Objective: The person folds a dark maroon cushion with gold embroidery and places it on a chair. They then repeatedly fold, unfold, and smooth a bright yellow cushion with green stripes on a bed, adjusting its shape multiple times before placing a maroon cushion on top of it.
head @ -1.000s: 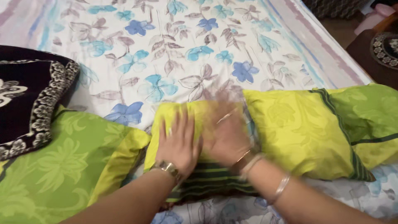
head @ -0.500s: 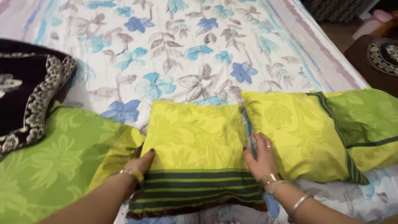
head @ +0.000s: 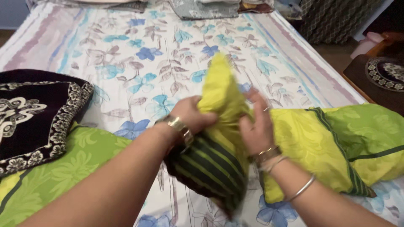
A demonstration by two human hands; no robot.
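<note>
Both hands (head: 191, 115) (head: 254, 126) gripping upended yellow-green pillow (head: 221, 126), bedsheet (head: 126, 54) open beyond

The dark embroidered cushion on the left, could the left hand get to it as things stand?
Probably not right away: the left hand grips the lifted green pillow, though nothing lies between it and the dark cushion.

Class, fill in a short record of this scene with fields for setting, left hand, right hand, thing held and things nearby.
Setting: bed with a floral sheet
Left hand: grips the pillow's left side
Right hand: grips its right side
Thing held: yellow-green pillow with a dark striped end, lifted on edge
Nearby: second green pillow at right, dark embroidered cushion at left, green cloth below it
</note>
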